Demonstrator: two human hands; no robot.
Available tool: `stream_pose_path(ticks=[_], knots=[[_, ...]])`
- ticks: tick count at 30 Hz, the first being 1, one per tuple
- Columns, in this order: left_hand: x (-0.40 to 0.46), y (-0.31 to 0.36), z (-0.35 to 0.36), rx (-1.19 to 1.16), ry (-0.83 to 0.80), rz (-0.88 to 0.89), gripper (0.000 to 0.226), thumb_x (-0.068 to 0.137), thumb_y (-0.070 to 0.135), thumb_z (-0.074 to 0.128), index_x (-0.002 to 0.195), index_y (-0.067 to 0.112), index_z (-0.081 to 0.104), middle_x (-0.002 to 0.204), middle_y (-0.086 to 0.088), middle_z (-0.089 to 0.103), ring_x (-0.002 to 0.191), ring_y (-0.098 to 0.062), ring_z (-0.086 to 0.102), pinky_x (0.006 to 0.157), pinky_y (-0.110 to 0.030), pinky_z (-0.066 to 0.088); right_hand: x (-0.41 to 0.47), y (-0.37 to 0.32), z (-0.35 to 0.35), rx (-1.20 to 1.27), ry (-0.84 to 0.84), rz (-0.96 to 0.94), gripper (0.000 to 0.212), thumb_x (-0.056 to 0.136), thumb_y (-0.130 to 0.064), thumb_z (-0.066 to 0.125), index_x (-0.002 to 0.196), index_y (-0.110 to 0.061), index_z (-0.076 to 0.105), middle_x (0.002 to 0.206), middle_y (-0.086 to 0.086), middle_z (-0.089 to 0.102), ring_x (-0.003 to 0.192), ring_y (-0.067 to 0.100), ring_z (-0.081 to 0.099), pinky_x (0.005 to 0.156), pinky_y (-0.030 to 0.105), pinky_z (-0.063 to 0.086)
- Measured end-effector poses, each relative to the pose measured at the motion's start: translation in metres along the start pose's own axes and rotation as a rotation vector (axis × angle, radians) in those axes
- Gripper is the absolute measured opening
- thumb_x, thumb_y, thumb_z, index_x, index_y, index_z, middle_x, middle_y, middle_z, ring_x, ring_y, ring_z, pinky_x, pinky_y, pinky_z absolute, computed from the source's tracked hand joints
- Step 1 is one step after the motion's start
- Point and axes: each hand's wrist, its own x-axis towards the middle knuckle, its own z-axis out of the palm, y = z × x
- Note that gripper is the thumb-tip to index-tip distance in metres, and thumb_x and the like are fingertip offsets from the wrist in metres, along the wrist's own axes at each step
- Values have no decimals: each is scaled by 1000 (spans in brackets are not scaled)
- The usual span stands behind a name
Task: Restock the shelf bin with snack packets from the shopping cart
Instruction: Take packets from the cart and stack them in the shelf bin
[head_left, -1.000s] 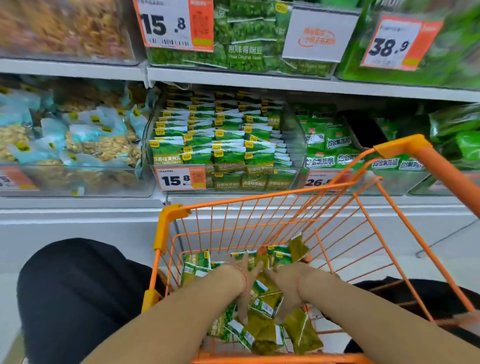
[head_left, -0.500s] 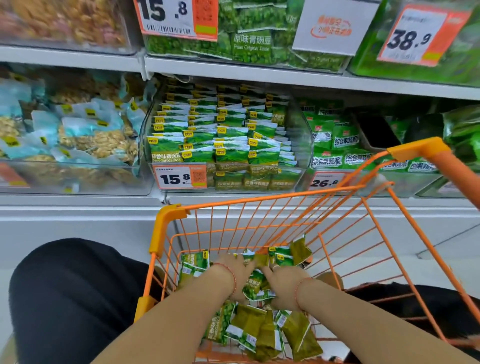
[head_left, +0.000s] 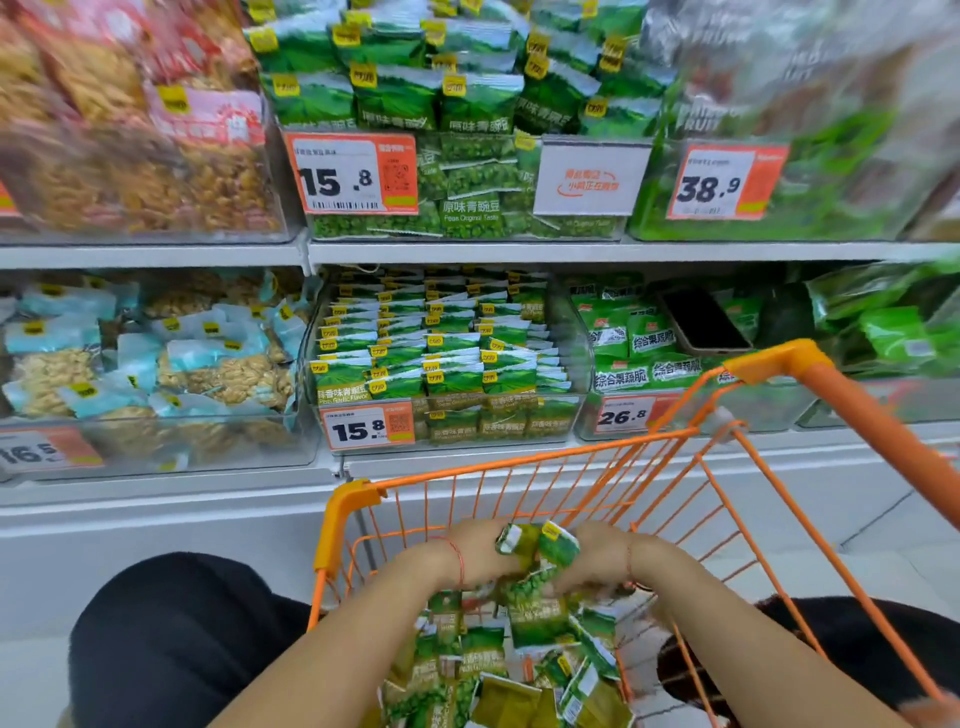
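A bunch of green snack packets (head_left: 537, 551) is being gripped between curled fingers — the left hand (head_left: 480, 553) is closed round the bunch from one side, and the right hand (head_left: 592, 564) from the other. The bunch is being held just above the loose packets (head_left: 498, 660) that are lying heaped in the orange shopping cart (head_left: 670, 499). A thin red string is being worn on the left wrist (head_left: 458, 564). Both forearms are being reached in over the cart's near edge, with dark-clothed knees seen at either side of the cart.

Beyond the cart's far rim, the shelf bin (head_left: 447, 364) is being shown well filled — neat rows of matching green packets are standing upright in it, and a price tag (head_left: 369, 427) reading 15.8 is being carried on its front. A dark phone (head_left: 704, 321) is lying on the packets of the bin to its right. Pale blue packets (head_left: 156, 358) are being displayed in the bin to its left.
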Motion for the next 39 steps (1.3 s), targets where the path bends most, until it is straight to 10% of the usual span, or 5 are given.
stream_pose_path(ticks=[11,19,25,29,39], knots=[[-50,27,-34,-482,242,-14,12,93,26,56,84,22,52,68,1,41,43,1,45,44,-12,38,-58,-3,-22,872,340,-192,74,88,-9,61,149,-9,19,154,6,22,117,20,45,71,35,59],[-49,54,-5,269,1017,205,47,80,40,68,120,28,47,96,11,66,65,-10,64,44,-19,37,-72,-17,-7,1339,265,-351,48,89,-10,63,133,-2,46,126,15,50,99,25,61,69,39,58],[-49,49,13,42,960,395,53,74,54,66,118,36,41,105,21,65,94,2,62,76,-8,44,-83,-20,7,1323,254,-433,87,80,-33,68,149,-11,20,151,4,28,93,6,55,75,34,58],[-59,52,14,-455,822,441,37,84,50,45,120,42,43,121,34,57,124,2,44,104,-24,30,-88,-18,1,1438,150,-471,46,71,-14,70,112,3,57,104,11,61,83,20,64,64,35,57],[-51,33,-7,-1035,608,318,65,71,9,77,123,34,47,131,9,51,120,-8,51,88,-25,52,-81,-18,2,1480,146,-355,16,75,1,62,90,2,56,100,20,60,77,33,66,56,38,56]])
